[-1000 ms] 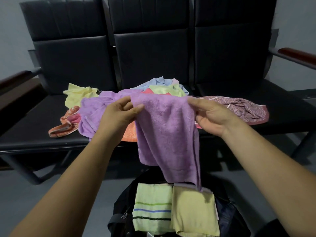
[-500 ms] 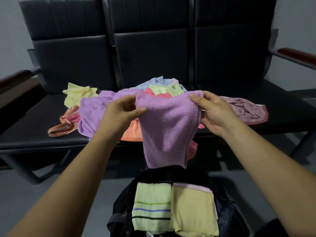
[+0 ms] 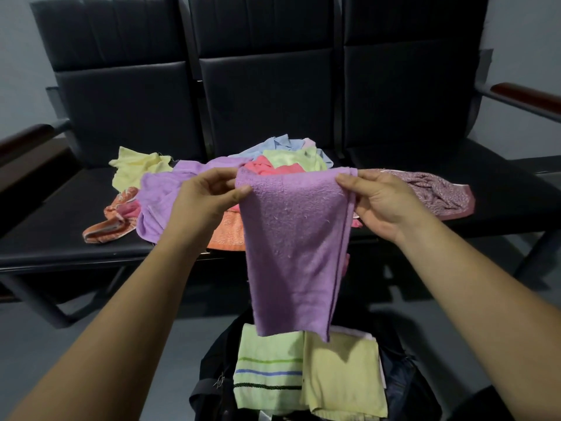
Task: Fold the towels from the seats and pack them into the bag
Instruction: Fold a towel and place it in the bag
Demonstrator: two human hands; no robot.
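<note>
A purple towel (image 3: 291, 247) hangs doubled over in the air above the open black bag (image 3: 212, 387). My left hand (image 3: 203, 202) pinches its top left corner and my right hand (image 3: 382, 199) pinches its top right corner. Inside the bag lie a folded green striped towel (image 3: 267, 372) and a folded yellow towel (image 3: 343, 375). On the black seats (image 3: 54, 238) behind sits a loose pile: another purple towel (image 3: 158, 202), a yellow one (image 3: 136, 168), orange ones (image 3: 112, 226), pink, light green and blue ones (image 3: 282, 159), and a patterned mauve one (image 3: 437, 196).
The three-seat black bench has wooden armrests at the left (image 3: 24, 141) and at the right (image 3: 528, 95). Grey floor (image 3: 91, 354) surrounds the bag, which stands just in front of the bench's edge.
The purple towel has been folded in half: its hanging end came up, and both hands now hold a doubled top edge, raised a little, with the lower edge hanging straight.
</note>
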